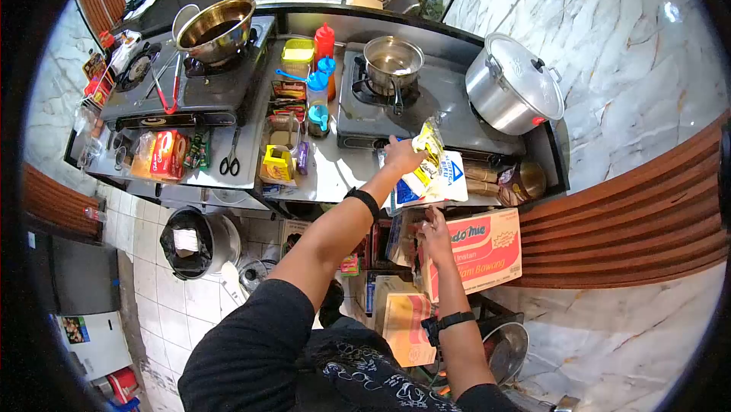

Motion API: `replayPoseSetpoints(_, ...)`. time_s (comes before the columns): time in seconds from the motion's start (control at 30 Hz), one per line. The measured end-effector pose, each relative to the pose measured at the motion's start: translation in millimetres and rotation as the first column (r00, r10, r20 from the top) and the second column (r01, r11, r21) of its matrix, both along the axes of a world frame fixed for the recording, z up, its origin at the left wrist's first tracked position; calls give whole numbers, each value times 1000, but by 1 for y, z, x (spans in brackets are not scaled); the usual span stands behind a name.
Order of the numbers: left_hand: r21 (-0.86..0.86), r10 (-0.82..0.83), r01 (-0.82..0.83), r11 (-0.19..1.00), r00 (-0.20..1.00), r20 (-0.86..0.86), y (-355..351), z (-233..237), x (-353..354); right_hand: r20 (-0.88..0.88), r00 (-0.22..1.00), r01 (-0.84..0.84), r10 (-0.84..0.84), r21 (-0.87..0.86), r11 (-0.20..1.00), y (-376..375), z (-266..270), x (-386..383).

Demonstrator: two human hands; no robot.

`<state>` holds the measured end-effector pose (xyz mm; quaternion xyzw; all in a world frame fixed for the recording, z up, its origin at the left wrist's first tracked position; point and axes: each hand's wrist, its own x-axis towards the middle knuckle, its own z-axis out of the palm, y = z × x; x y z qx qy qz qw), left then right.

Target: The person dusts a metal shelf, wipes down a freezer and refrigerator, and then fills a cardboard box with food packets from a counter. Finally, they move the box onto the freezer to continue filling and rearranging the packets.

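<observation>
Your left hand, at the front of the counter, is clamped on the left side of a yellow packet; its fingertips are partly hidden against the plastic. The packet stands at a tilt, its long axis running from near you toward the back of the counter, with the upper end pointing toward the stove and leaning slightly right. Relative to the grip, most of the packet lies to the right of your knuckles, one portion extending beyond the hand and another returning below it toward you. Beneath and to the right of the packet, a white and blue bag lies at the counter's front edge. Your right hand is lower, fingers slightly curled and apart, just beside a carton; whether it touches the carton, you cannot tell. On the stove, beyond the packet and to its left, a saucepan points its handle toward you; a lidded pot stands at the right.
</observation>
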<state>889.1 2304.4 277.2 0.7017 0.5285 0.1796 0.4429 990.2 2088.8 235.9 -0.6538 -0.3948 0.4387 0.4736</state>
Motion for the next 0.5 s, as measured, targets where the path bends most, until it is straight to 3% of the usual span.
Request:
replayPoseSetpoints(0.03, 105, 67, -59, 993, 995, -79, -1, -8, 10, 26, 1000, -4, 5, -26, 1000, -1, 1, 1)
replayPoseSetpoints(0.1, 115, 83, -67, 991, 986, -145, -30, 44, 5, -40, 999, 1, -2, -22, 1000, -2, 8, -2)
replayPoseSetpoints(0.17, 118, 32, -22, 993, 996, -86, -32, 39, 15, -183, 983, 19, -26, -43, 999, -7, 12, -8)
replayPoseSetpoints(0.2, 54, -63, 62, 997, 998, 10, -29, 32, 21, -355, 931, 91, -86, -2, 996, -10, 4, -9)
replayPoseSetpoints(0.3, -19, -178, 177, 984, 983, -44, -31, 41, 39, -442, 893, 102, -92, 0, 995, -22, -8, -3)
replayPoseSetpoints(0.43, 69, -128, 145, 987, 970, -208, -22, 20, 50, -307, 942, 131, -139, -49, 990, -34, -5, -3)
replayPoseSetpoints(0.5, 59, 7, 8, 998, 970, -245, -17, 15, 38, -191, 978, 94, -84, 44, 995, -46, 6, -5)
